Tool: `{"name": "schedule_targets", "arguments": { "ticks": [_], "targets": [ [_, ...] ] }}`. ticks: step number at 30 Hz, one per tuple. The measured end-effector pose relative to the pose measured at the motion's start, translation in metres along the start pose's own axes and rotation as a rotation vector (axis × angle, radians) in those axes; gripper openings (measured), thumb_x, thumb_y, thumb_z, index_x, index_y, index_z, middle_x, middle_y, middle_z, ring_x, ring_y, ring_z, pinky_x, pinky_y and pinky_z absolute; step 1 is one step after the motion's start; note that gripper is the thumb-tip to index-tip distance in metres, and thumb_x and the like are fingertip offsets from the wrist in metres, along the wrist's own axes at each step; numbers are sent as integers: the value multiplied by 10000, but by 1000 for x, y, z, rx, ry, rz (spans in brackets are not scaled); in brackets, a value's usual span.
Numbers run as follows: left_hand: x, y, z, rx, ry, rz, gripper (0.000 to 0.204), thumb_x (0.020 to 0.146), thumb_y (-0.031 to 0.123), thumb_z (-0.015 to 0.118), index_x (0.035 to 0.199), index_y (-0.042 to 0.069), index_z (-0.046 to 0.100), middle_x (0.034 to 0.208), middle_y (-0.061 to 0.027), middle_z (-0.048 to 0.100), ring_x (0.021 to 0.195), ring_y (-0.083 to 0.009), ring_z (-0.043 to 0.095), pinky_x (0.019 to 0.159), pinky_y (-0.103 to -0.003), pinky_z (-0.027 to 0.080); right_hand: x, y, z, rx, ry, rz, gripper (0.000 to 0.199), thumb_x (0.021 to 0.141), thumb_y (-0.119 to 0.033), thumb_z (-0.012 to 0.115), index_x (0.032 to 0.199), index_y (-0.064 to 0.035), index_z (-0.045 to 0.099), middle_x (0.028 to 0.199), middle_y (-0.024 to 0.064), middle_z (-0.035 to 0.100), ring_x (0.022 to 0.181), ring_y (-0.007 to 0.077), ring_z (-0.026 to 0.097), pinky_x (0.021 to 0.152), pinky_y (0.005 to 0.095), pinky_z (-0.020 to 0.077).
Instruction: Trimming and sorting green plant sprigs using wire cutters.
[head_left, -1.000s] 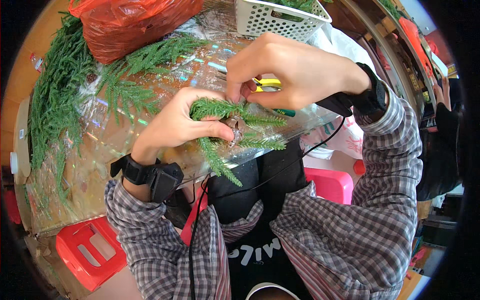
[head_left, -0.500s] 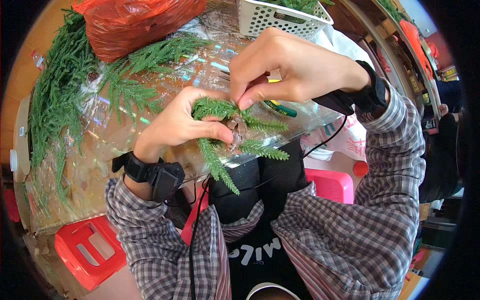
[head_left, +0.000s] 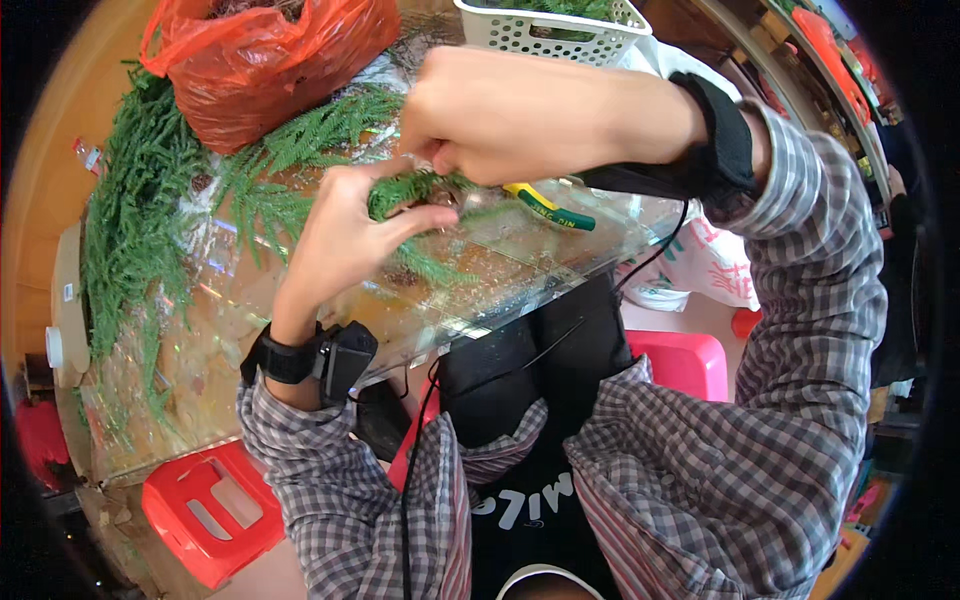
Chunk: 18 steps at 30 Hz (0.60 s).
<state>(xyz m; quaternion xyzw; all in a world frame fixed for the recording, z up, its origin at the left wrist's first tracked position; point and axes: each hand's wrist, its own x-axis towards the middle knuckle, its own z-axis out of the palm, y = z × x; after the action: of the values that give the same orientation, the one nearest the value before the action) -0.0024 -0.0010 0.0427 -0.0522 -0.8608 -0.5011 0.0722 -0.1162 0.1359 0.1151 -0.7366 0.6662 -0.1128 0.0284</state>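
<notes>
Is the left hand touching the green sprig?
Touching. The head view shows the left hand gripping the sprig, which sits between its thumb and fingers with no gap.

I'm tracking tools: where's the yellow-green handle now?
In the head view, the yellow-green handle lies on the table, right of centre, just below the right hand and right of the sprig.

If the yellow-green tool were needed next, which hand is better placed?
Probably the right hand: the tool lies just below it in the picture, while the left hand holds a green sprig. Whether the right one holds anything is hidden.
</notes>
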Motion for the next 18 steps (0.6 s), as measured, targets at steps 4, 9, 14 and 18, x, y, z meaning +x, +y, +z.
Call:
{"name": "schedule_targets", "arguments": {
  "ticks": [4,9,14,18],
  "targets": [
    [3,6,-9,218,139,34,335,682,183,727,893,-52,617,772,-161,638,633,-194,598,625,-305,454,16,0,-5,-154,95,-39,110,613,-39,599,657,62,589,574,213,538,552,345,568,510,385,442],
    [6,-3,-5,561,280,247,248,682,132,689,821,-40,579,747,-128,604,653,-272,593,598,-357,456,26,12,1,-175,127,-31,117,588,-36,577,641,67,595,562,213,535,535,339,564,475,377,434],
    [4,0,5,1068,335,383,197,661,73,650,769,-9,508,743,-112,534,674,-294,567,562,-387,446,22,43,17,608,47,475,95,643,-44,562,637,36,612,515,98,527,450,193,501,419,284,364],
    [5,1,6,1127,351,438,228,613,19,637,764,15,466,753,-121,471,689,-293,548,528,-381,434,9,54,27,1120,-70,644,104,685,-99,592,672,0,618,531,20,509,459,90,438,415,226,301]
  ]
}}
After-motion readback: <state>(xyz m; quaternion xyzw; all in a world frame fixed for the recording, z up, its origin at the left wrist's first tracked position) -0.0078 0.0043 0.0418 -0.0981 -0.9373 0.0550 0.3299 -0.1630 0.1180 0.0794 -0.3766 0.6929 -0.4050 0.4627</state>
